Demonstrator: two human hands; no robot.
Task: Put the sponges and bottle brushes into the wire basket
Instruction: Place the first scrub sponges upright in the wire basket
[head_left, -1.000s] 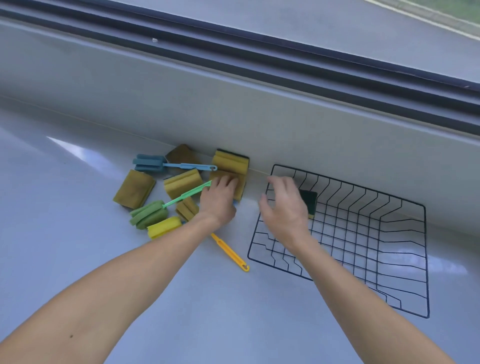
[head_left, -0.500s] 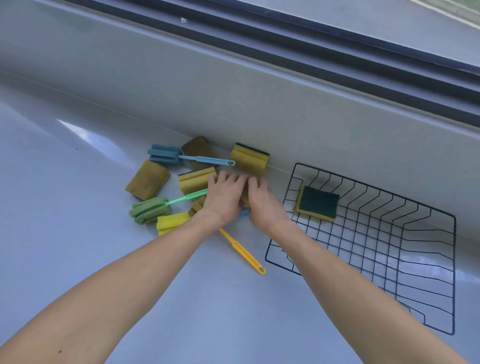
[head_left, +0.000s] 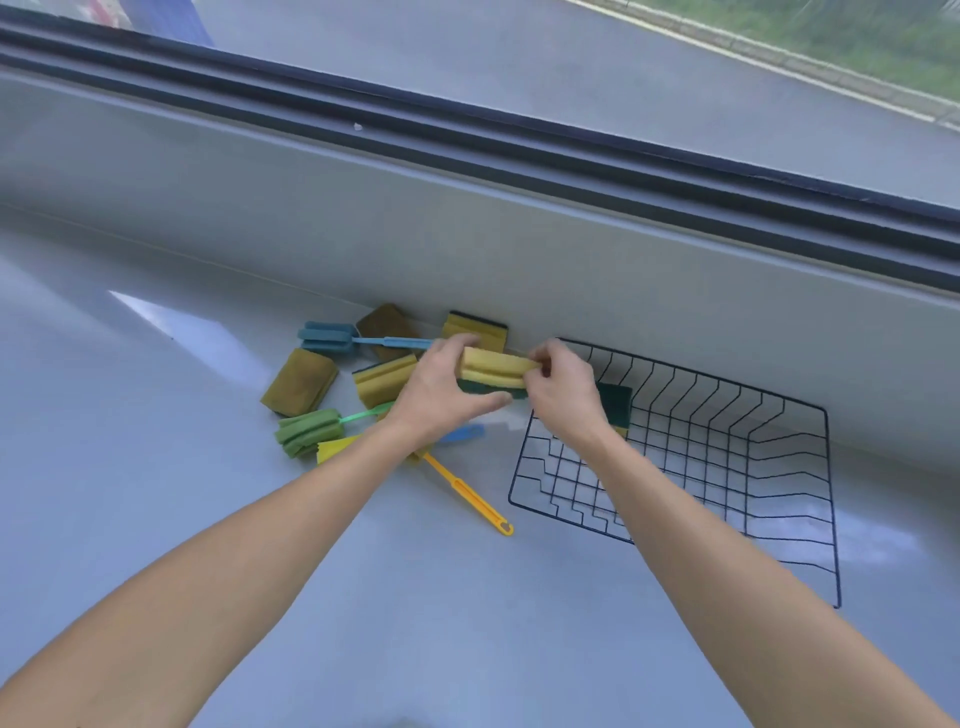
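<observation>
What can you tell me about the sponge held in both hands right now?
The held sponge is a yellow foam block with a groove along its side and a dark green scouring layer underneath. It lies roughly level, lifted off the counter just left of the wire basket. The left hand grips its left end, the right hand pinches its right end.

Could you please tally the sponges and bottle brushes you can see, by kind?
Sponges: 6, one in the wire basket, one held between left hand and right hand.
Bottle brushes: 3.
Total: 9; a blue piece beside the basket is unclear.
</observation>
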